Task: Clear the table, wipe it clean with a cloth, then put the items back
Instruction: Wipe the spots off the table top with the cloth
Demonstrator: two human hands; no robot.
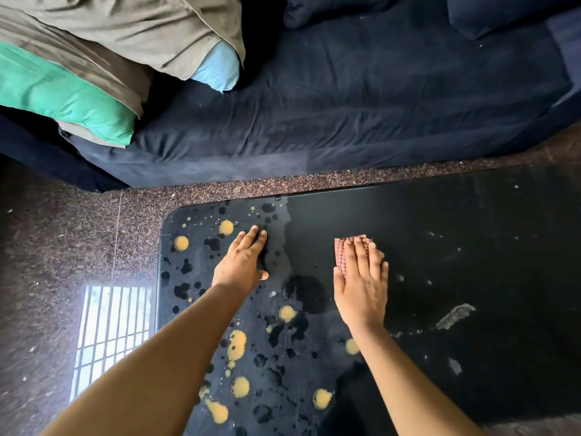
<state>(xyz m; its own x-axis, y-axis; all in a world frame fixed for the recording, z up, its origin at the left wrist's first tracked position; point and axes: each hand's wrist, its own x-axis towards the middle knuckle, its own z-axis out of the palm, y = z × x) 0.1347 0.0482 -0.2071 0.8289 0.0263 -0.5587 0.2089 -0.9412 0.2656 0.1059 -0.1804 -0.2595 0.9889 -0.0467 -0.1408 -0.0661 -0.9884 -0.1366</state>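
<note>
Head view only, looking down at a glossy black tabletop (pixel 440 215) with a rounded near-left corner. Left hand (pixel 240 262) is flat on the tabletop, palm down, fingers straight and together, thumb out to the side; it holds nothing. Right hand (pixel 361 278) is also flat, fingers straight, pressing down on a folded reddish-pink cloth (pixel 341 247). The cloth lies on the tabletop near the middle, mostly under the fingers, with only its left and far edges visible; the thumb runs along its left side. The two hands are apart, left one nearer the corner. The left part of the tabletop is spattered: yellow blobs (pixel 236 343) of mixed sizes and dark wet drops (pixel 309 294), running from the far edge toward the near edge, around and between both forearms. The left hand's fingertips sit among the drops. To the right of the cloth the surface shows a pale smear (pixel 455 316) and a few small light specks. Beyond the tabletop is a strip of brown speckled floor (pixel 63 231), then a dark navy sofa (pixel 345 105) with a wrinkled cover. At the sofa's left end is a pile: green pillow (pixel 63 92), light blue pillow (pixel 217 69), olive fabric (pixel 125 29) on top. A bright window-grille reflection (pixel 110 335) lies on the floor left of the tabletop.
</note>
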